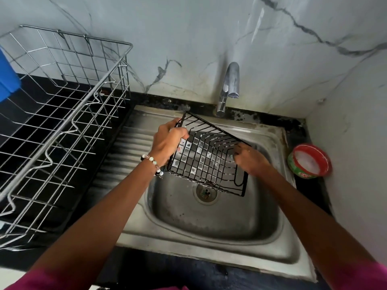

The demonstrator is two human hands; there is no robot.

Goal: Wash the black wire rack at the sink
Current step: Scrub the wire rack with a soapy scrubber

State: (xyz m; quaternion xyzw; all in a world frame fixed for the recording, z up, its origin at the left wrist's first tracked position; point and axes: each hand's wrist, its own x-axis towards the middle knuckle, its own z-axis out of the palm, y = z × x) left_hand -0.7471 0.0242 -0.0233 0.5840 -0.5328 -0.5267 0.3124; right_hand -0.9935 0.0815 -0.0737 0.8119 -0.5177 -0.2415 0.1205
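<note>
Left hand has its fingers curled round the upper left edge of the black wire rack, holding it tilted above the steel sink, just in front of the tap. Right hand is bunched up against the rack's right side with fingers curled in; whether it's got a scrubber or the wire itself, can't tell. Soap tub sits on the counter to the right, and a big metal dish rack stands off to the left.

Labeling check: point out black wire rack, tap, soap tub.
black wire rack (206, 162): head view, on its grid floor
tap (231, 79): head view, on the spout
soap tub (309, 160): head view, on its white contents
</note>
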